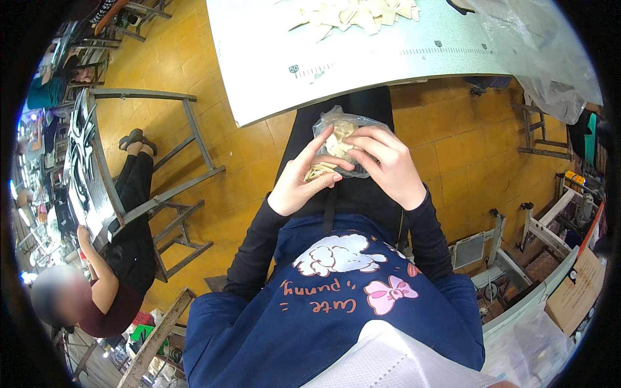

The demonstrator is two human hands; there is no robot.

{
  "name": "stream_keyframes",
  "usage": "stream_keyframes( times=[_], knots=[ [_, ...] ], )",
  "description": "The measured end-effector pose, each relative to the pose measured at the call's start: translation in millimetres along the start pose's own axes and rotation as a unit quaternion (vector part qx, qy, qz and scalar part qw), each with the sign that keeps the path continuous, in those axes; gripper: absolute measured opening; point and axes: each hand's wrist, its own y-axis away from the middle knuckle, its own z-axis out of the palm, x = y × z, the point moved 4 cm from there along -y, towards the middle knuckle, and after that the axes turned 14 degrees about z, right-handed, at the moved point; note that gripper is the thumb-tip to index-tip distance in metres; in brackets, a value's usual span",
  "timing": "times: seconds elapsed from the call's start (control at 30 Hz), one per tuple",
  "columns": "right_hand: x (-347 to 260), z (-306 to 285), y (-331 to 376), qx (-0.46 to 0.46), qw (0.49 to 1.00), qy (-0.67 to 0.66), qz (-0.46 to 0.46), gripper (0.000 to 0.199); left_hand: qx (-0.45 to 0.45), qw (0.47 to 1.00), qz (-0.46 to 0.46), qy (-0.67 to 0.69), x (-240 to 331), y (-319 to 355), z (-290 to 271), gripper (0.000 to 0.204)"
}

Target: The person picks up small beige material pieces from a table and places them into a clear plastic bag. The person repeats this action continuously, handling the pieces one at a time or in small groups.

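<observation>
A clear plastic bag (pixel 360 120) of small, flat cream pieces (pixel 341 138) rests on my lap, its mouth spread open. With my left hand (pixel 299 176) I hold a small stack of the same cream pieces (pixel 317 171) between thumb and fingers, while the index finger stretches up along the bag's left side. My right hand (pixel 388 167) bends over the bag from the right, fingers curled inward with their tips at the loose pieces. Whatever lies under those fingertips is hidden.
Ahead stands a pale table (pixel 259 64) with a ruler scale near its edge and a heap of cream pieces (pixel 362 14). Plastic sheeting (pixel 533 48) hangs over its right corner. At left, a person (pixel 110 291) sits by a metal-framed table (pixel 142 95). Machine frames (pixel 498 258) stand at right.
</observation>
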Motion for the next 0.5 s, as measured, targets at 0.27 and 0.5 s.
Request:
stream_keyframes(
  times=[0.27, 0.5],
  knots=[
    [-20.4, 5.9, 2.7, -0.04, 0.996, -0.064, -0.055, 0.018, -0.009, 0.973, 0.125, -0.195, 0.0, -0.3, 5.7, 0.094],
    [-23.7, -2.1, 5.2, -0.012, 0.995, -0.071, -0.071, 0.015, -0.022, 0.946, 0.209, -0.248, 5.7, -0.1, 11.6, 0.096]
  ],
)
